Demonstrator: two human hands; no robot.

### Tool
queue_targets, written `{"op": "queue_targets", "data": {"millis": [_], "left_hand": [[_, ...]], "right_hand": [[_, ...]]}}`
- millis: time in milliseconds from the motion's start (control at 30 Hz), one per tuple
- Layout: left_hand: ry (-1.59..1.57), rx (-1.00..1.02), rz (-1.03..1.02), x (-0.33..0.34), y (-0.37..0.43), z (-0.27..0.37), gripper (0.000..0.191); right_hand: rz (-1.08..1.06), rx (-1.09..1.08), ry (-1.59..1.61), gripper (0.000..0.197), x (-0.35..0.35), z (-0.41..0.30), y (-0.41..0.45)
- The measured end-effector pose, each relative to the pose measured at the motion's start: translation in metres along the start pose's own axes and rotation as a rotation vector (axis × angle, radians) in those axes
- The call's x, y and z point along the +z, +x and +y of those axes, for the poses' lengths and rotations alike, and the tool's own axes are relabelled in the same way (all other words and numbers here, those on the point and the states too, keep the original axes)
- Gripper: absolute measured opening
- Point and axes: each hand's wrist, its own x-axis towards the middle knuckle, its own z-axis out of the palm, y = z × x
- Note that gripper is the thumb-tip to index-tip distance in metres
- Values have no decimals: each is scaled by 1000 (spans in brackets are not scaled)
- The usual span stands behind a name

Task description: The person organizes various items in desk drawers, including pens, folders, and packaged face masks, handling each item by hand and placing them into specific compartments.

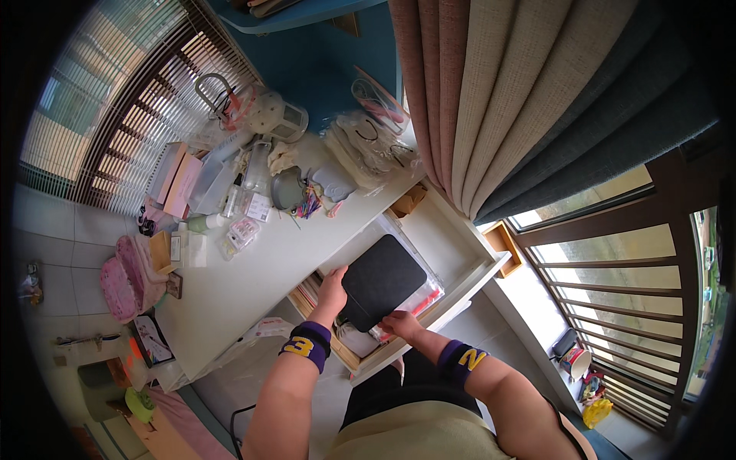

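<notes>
A flat black rectangular case or pad (384, 282) with rounded corners is tilted above an open white drawer (460, 230). My left hand (332, 296) grips its left edge, thumb on top. At its lower right corner my right hand (402, 325) holds the edge with bent fingers. Beneath the pad, a clear plastic sleeve or box with red parts (425, 296) shows partly. Papers or booklets (307, 293) stand along the drawer's left side, and a brown paper item (409, 200) lies at its far end. The pad hides the drawer's middle.
The white desk (247, 287) carries a pink pencil case (129, 282), a pink box (183, 185), plastic-wrapped goods (368, 146), a grey tray (289, 188) and bottles. A curtain (494, 86) hangs at right. On the window sill are a wooden tray (503, 250) and a paper cup (575, 364).
</notes>
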Motion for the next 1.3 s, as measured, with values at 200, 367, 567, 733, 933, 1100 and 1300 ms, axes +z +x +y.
{"op": "queue_targets", "data": {"millis": [200, 367, 567, 733, 933, 1100, 1300], "left_hand": [[-30, -48, -131, 5, -11, -1, 47], [56, 23, -117, 18, -19, -9, 49], [214, 5, -196, 26, -20, -7, 54], [319, -3, -218, 32, -23, -1, 55], [103, -20, -80, 35, -25, 17, 54], [-347, 144, 149, 9, 8, 63, 48], [-544, 251, 219, -22, 76, 123, 48]], "right_hand": [[0, 64, 41, 23, 1, -11, -4], [-59, 95, 60, 21, -5, -20, -7], [-92, 168, 12, 24, -9, -31, -17], [-147, 54, -132, 38, -25, -49, -19], [-35, -304, -84, 36, -32, -117, -4], [143, -727, -19, 34, -26, -190, 27], [480, -934, -108, 43, -38, -253, 41]]}}
